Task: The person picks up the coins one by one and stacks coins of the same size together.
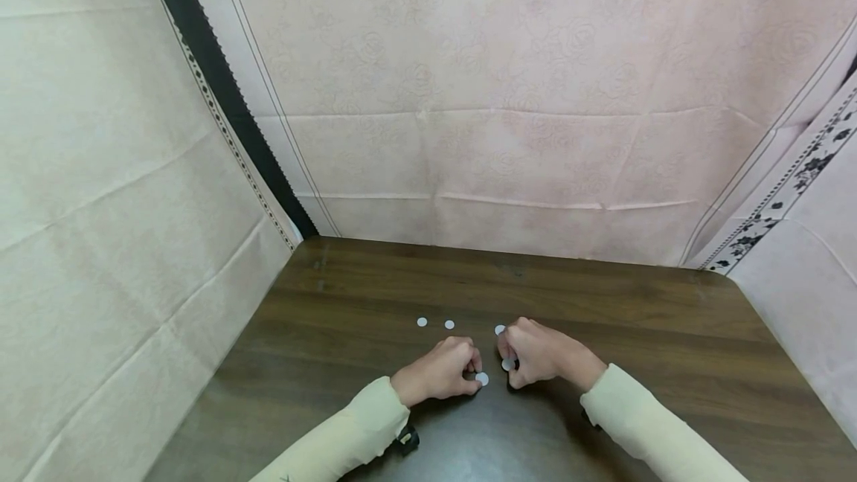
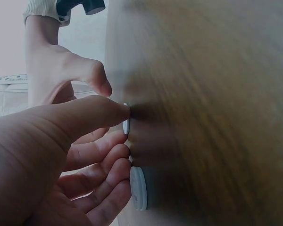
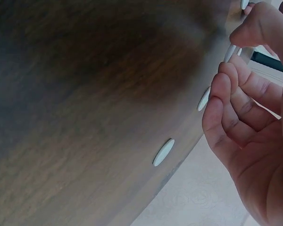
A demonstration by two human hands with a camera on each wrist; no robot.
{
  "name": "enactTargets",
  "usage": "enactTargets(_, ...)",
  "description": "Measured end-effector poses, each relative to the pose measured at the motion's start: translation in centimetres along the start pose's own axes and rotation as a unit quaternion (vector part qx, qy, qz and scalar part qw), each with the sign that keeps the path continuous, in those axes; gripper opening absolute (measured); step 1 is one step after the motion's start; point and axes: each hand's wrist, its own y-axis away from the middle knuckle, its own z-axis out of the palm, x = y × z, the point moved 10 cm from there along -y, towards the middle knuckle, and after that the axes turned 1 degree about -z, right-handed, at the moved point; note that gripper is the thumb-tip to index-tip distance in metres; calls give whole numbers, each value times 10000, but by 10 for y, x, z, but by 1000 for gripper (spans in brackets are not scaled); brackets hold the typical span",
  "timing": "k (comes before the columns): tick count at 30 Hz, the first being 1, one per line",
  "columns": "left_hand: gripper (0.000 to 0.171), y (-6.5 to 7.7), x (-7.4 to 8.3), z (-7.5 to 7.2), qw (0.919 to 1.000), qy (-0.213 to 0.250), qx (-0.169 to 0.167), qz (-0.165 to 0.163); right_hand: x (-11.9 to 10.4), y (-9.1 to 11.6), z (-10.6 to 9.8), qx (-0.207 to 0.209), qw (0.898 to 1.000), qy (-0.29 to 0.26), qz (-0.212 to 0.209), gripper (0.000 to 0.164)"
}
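Observation:
My left hand (image 1: 443,370) is low over the brown table, pinching a small white disc (image 1: 482,378) between thumb and fingertips. In the left wrist view that disc (image 2: 126,119) shows edge-on at the thumb tip, and a thicker white disc (image 2: 138,188) lies beside the curled fingers. Just to the right, my right hand (image 1: 535,352) pinches another white disc (image 1: 508,364), seen as a thin edge (image 3: 229,53) in the right wrist view. Close to the right knuckles a further disc (image 1: 500,329) lies partly hidden.
Two more white discs (image 1: 422,322) lie on the wooden table (image 1: 375,281) beyond my left hand, roughly in line with the one by the right knuckles. Pale patterned cloths (image 1: 502,95) hang behind the table and along both sides.

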Motion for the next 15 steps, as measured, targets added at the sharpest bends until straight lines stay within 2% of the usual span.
enactTargets(9,10,-1,-1,0,10000,-1,-31,-84,-5,-2,3,63,10000,-13,-47,19)
enactTargets(15,11,0,0,0,10000,-34,-27,-56,-7,-2,4,58,9999,-112,107,19)
